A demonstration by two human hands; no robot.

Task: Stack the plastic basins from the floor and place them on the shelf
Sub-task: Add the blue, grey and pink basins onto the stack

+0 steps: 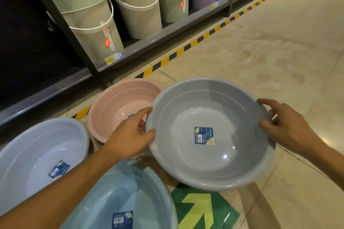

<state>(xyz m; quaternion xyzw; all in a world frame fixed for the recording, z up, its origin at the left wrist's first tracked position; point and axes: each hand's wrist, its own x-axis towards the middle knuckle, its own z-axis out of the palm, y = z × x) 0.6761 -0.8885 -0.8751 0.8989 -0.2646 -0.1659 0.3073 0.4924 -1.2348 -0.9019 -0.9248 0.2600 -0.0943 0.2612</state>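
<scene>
Fingers (143, 112) of left hand (130, 135) grip grey basin (204, 165) rim; right hand (284, 128) likewise opposite.

Ribbed bins (137, 5), green arrow sticker (201, 208)

There is one view only, from a wide-angle camera worn on the person's head. It looks forward and steeply down, along both forearms, which come in from the bottom edge. The left hand (130, 135) and the right hand (286, 128) are close to the lens and hold the round grey plastic basin (210, 163) between them, in the middle. The dark metal shelf (167, 29) lies farther off at the upper left. The pale tiled floor (279, 42) fills the upper right, crossed diagonally by the yellow-and-black striped tape (204, 35).
</scene>
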